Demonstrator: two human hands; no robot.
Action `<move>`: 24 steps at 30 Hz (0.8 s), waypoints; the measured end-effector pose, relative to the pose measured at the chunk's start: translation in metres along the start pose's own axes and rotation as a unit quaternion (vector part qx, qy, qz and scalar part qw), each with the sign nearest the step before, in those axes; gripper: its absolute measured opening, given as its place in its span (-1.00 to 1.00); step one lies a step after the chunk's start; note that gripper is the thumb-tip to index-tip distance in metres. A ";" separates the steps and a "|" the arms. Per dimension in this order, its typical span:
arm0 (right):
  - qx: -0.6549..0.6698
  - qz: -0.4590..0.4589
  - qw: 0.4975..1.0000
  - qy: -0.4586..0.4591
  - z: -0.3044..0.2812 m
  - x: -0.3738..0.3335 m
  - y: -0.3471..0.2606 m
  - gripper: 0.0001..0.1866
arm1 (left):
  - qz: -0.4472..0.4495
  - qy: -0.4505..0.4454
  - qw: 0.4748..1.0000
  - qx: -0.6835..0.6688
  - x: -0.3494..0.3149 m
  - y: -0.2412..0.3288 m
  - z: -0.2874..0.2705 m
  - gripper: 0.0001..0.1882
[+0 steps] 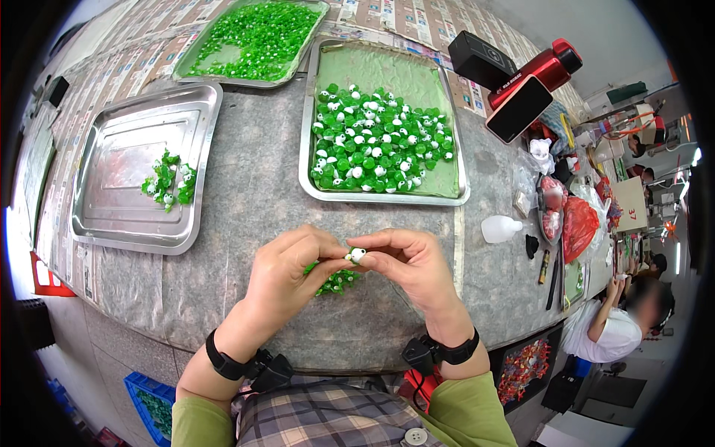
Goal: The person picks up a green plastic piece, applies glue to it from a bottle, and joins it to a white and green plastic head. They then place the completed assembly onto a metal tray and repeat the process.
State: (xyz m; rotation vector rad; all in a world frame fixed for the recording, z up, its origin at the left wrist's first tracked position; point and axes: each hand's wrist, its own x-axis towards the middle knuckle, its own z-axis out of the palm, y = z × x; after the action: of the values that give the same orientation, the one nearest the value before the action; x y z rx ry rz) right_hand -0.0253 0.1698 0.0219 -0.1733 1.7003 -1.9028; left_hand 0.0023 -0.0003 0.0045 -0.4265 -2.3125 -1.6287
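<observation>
My left hand (287, 268) and my right hand (417, 272) meet above the near middle of the table. Thumbs and forefingers of both are closed in a pinch on a small green-and-white piece (357, 255), its white rounded part with a dark spot facing up. Just below them, partly hidden by my left hand, lies a little heap of green pieces (339, 281). Beyond my hands stands a metal tray (307, 167) of loose green and white round pieces (376, 141). Several joined green-and-white pieces (170, 179) lie in the left metal tray (112, 232).
A third tray (257, 82) of small green pieces is at the far left. At the far right are a black box (480, 58), a red bottle (547, 67) and a phone (519, 109). A white plastic bottle (500, 229) lies to the right. Another person (614, 324) sits beyond.
</observation>
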 end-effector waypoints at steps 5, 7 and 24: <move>0.005 0.002 1.000 0.004 -0.001 0.005 0.008 -0.77 | -0.040 -0.011 0.999 0.002 -0.001 -0.003 -0.001 -0.87; 0.010 -0.004 1.000 0.012 0.000 0.008 0.008 -0.78 | -0.067 -0.013 0.998 -0.010 0.002 -0.005 -0.004 -0.87; -0.540 -0.171 0.820 -0.089 0.000 0.009 0.022 -0.83 | -0.248 0.084 0.957 -0.126 0.007 -0.009 -0.050 -0.93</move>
State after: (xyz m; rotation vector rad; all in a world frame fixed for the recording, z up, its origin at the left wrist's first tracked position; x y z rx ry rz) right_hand -0.0261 0.1649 -0.0015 -1.1021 2.5187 -0.8217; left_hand -0.0049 -0.0500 0.0152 0.2657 -2.2006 -2.1036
